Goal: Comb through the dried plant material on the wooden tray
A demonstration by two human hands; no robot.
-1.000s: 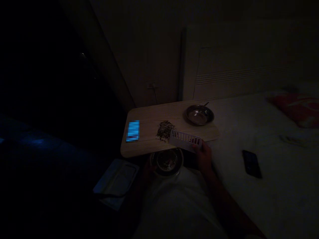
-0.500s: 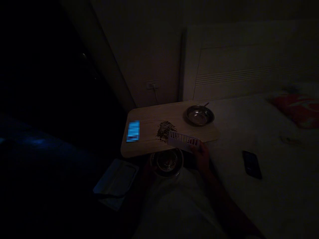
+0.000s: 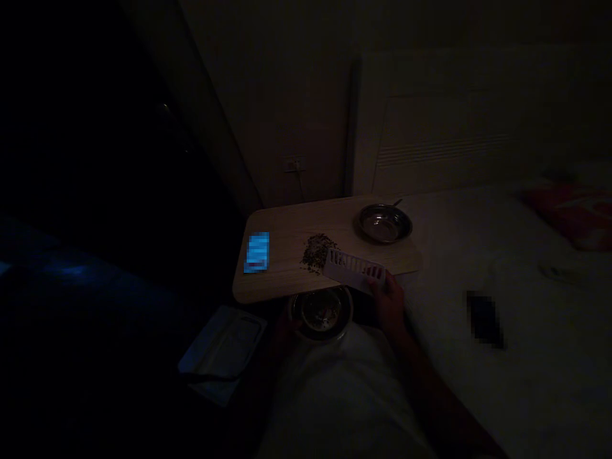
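Fingers of right hand point(image 3: 390, 301) are closed on pale slotted plastic rack point(image 3: 351, 270) | left hand point(image 3: 288, 324) is seen at round metal bowl point(image 3: 321, 312), its finger state cannot be told

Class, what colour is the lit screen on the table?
The screen is bright blue; head view.

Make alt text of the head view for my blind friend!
The right hand holds a pale slotted tray by piled dark bits on a table in a dark room; the dim left hand touches the nearer bowl.

slotted holder point(image 3: 352, 270): pale, dark slots | tabletop point(image 3: 282, 220): light wood-grain | screen point(image 3: 257, 252): blue
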